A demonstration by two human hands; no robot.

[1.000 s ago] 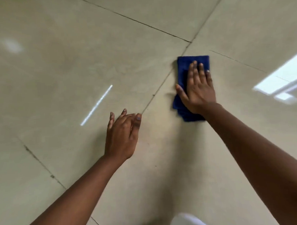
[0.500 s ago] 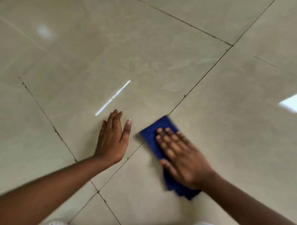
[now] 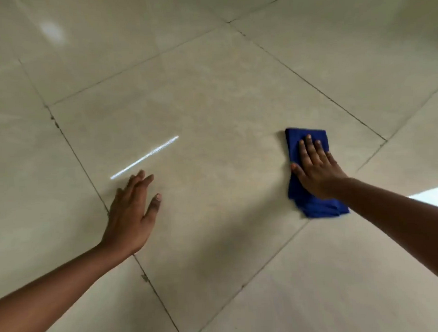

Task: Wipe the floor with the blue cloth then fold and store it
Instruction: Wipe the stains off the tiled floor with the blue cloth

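The blue cloth (image 3: 294, 143), folded into a narrow pad, lies flat on the beige tiled floor (image 3: 210, 111) at the right. My right hand (image 3: 316, 169) presses down on it with straight, spread fingers, covering its middle; both ends of the cloth stick out. My left hand (image 3: 132, 214) rests flat on the floor to the left, fingers straight, holding nothing, about a tile's width away from the cloth.
Dark grout lines (image 3: 82, 166) cross the glossy tiles. A bright streak of reflected light (image 3: 144, 157) lies just beyond my left hand. A white patch (image 3: 437, 196) shows behind my right forearm at the right edge.
My right hand has slid the cloth away from my left hand, out to the right. The left hand stays planted on the floor. The view has shifted.
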